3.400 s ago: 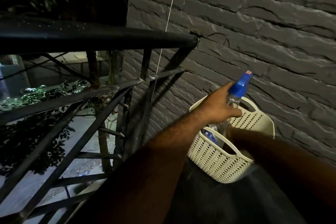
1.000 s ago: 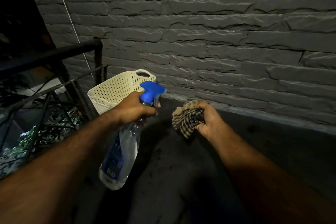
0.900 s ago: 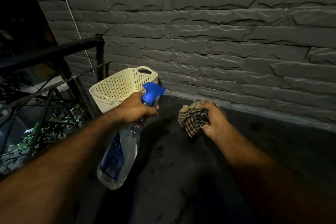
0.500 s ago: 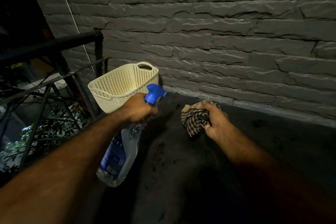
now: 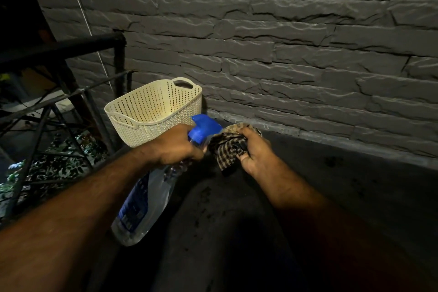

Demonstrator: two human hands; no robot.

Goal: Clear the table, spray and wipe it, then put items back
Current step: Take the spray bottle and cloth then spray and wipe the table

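Dark table [image 5: 237, 220] against stone wall [image 5: 284, 42]

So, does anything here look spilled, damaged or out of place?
Nothing stands out. The left hand holds the spray bottle, the right hand the checked cloth; the basket stands upright.

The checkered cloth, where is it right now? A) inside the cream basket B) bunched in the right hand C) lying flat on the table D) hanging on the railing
B: the checkered cloth is bunched in the right hand, close to the blue nozzle of the spray bottle that the left hand holds.
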